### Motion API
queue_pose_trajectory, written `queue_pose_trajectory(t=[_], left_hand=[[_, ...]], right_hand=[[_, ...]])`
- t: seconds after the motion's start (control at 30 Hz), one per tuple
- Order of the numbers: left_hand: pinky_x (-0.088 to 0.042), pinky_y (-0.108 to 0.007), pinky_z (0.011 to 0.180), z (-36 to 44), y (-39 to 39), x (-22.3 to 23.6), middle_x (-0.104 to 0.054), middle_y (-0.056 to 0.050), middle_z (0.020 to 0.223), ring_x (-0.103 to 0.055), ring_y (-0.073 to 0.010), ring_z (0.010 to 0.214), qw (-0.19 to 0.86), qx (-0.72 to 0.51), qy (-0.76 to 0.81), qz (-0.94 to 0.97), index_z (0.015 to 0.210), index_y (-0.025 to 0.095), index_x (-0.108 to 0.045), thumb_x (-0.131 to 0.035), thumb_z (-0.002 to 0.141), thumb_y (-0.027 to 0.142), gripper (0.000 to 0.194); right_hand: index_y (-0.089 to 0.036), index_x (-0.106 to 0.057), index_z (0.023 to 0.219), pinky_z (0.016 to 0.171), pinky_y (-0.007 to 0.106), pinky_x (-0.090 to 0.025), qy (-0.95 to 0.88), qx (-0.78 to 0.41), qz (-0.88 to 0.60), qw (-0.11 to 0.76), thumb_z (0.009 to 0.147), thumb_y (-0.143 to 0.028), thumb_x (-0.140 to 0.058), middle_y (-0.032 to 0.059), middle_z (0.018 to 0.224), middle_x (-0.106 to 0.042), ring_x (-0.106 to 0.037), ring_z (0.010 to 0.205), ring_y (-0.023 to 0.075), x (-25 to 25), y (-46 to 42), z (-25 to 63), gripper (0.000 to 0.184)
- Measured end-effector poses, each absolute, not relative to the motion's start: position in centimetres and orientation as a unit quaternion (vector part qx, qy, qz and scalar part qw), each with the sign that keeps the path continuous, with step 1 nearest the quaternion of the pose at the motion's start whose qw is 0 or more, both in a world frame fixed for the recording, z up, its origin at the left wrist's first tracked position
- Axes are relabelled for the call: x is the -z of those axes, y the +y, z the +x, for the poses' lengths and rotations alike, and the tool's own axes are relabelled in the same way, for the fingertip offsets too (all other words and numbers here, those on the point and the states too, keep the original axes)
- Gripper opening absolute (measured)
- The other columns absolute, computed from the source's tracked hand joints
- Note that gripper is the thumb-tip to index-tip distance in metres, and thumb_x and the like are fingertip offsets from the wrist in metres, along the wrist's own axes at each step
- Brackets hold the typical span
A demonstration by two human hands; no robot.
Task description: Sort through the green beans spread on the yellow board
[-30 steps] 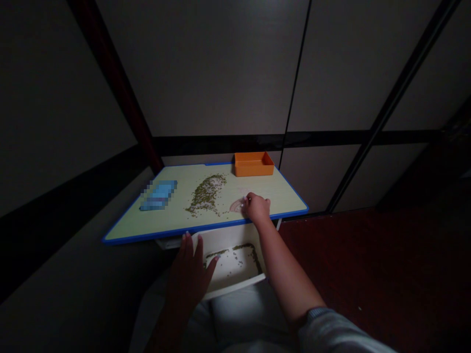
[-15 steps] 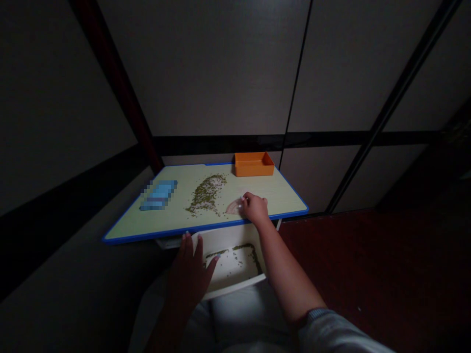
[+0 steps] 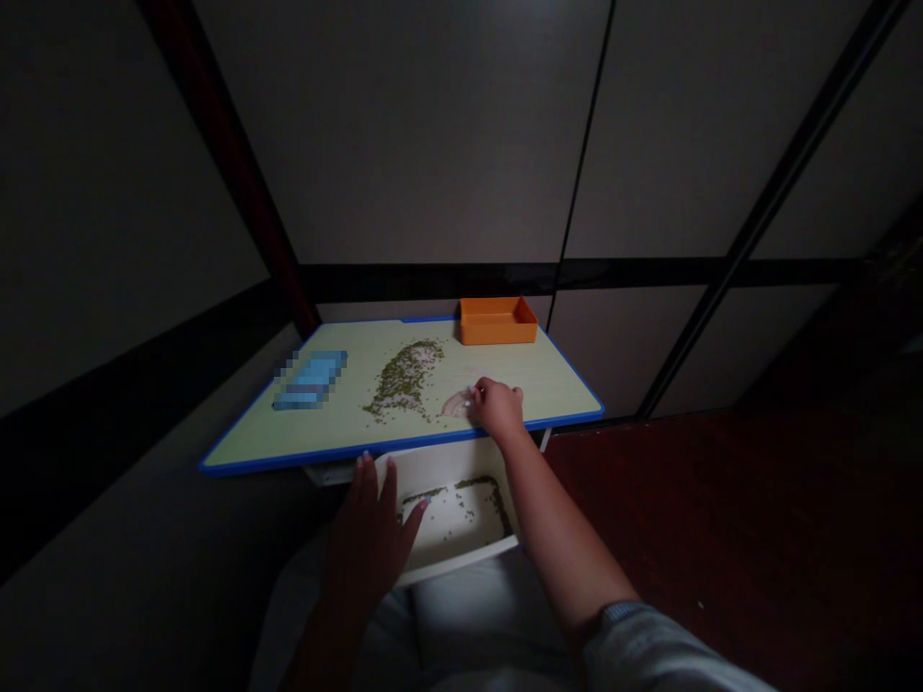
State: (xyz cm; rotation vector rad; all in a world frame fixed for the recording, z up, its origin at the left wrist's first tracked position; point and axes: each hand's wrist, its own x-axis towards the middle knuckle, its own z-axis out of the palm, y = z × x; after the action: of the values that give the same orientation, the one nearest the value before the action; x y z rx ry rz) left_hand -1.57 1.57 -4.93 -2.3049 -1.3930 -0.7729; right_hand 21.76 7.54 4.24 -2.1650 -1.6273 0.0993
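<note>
My left hand [image 3: 375, 533] lies over the left side of a white drawer [image 3: 461, 555] pulled out under the table, its fingers spread and touching the rim. Small green beans [image 3: 482, 483] lie along the drawer's inner edges, with a few scattered on its bottom. On the tabletop, my right hand [image 3: 499, 406] is closed in a pinch, fingertips down at a pale pink fan-shaped patch [image 3: 457, 404]. Something whitish shows at the fingertips, too small to name. Left of it spreads a loose pile of green beans [image 3: 405, 377].
The pale table [image 3: 338, 432] has a blue edge. An orange box [image 3: 499, 332] stands at the back right, and a blurred blue item [image 3: 313, 382] lies on the left. Grey panels [image 3: 433, 135] rise behind the table; the dark red floor [image 3: 692, 500] is to the right.
</note>
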Motion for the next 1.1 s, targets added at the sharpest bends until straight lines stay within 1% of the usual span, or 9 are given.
queue_pose_trajectory(t=[0.17,0.4,0.63,0.8,0.97,1.1], left_hand=[[-0.038,-0.053,0.107,-1.72,1.58,5.03,-0.03,-0.031,0.149,-0.025,-0.0402,0.142,0.155,0.273,-0.489,-0.814,0.134,0.003,-0.043,-0.043,0.086,0.055,0.07],[-0.039,-0.054,0.107,-1.59,1.54,5.03,-0.027,-0.029,0.152,-0.023,-0.0393,0.143,0.144,0.292,-0.488,-0.81,0.135,0.005,-0.043,-0.045,0.086,0.054,0.069],[-0.039,-0.054,0.106,-1.75,1.5,4.9,-0.028,-0.03,0.151,-0.024,-0.0397,0.142,0.153,0.281,-0.482,-0.815,0.135,0.005,-0.042,-0.043,0.087,0.056,0.07],[-0.038,-0.054,0.107,-1.73,1.46,4.8,-0.029,-0.029,0.151,-0.025,-0.0394,0.142,0.136,0.288,-0.489,-0.812,0.135,0.005,-0.043,-0.044,0.085,0.057,0.072],[-0.037,-0.055,0.108,-1.54,1.39,4.72,-0.028,-0.027,0.152,-0.022,-0.0387,0.143,0.119,0.286,-0.498,-0.81,0.135,0.005,-0.043,-0.042,0.086,0.056,0.07],[-0.037,-0.055,0.108,-1.56,1.36,4.73,-0.027,-0.029,0.152,-0.022,-0.0392,0.143,0.119,0.286,-0.492,-0.813,0.134,0.004,-0.043,-0.041,0.087,0.056,0.07]], right_hand=[[-0.022,-0.063,0.1,0.084,0.035,-0.03,-0.567,-0.021,-0.798,0.204,0.096,-0.034,-0.04,0.0082,0.099,-0.071,-0.062,0.096,0.0209,-4.47,7.45,21.64,0.027],[-0.022,-0.063,0.103,0.084,0.035,-0.03,-0.563,-0.026,-0.8,0.203,0.096,-0.033,-0.039,0.0092,0.102,-0.07,-0.061,0.099,0.0211,-4.74,7.55,21.49,0.028],[-0.026,-0.063,0.102,0.084,0.034,-0.029,-0.582,-0.042,-0.785,0.208,0.096,-0.034,-0.038,0.0062,0.1,-0.071,-0.061,0.098,0.0203,-4.46,7.55,21.61,0.027],[-0.025,-0.063,0.103,0.083,0.035,-0.029,-0.584,-0.039,-0.784,0.209,0.097,-0.034,-0.038,0.0071,0.1,-0.071,-0.061,0.097,0.0208,-4.59,7.44,21.64,0.027],[-0.024,-0.062,0.105,0.084,0.035,-0.029,-0.58,-0.032,-0.789,0.202,0.097,-0.034,-0.037,0.0078,0.101,-0.07,-0.061,0.097,0.0206,-4.67,7.63,21.44,0.027],[-0.025,-0.062,0.105,0.084,0.033,-0.029,-0.587,-0.04,-0.783,0.204,0.097,-0.034,-0.038,0.0076,0.101,-0.07,-0.06,0.098,0.02,-4.68,7.65,21.28,0.027]])
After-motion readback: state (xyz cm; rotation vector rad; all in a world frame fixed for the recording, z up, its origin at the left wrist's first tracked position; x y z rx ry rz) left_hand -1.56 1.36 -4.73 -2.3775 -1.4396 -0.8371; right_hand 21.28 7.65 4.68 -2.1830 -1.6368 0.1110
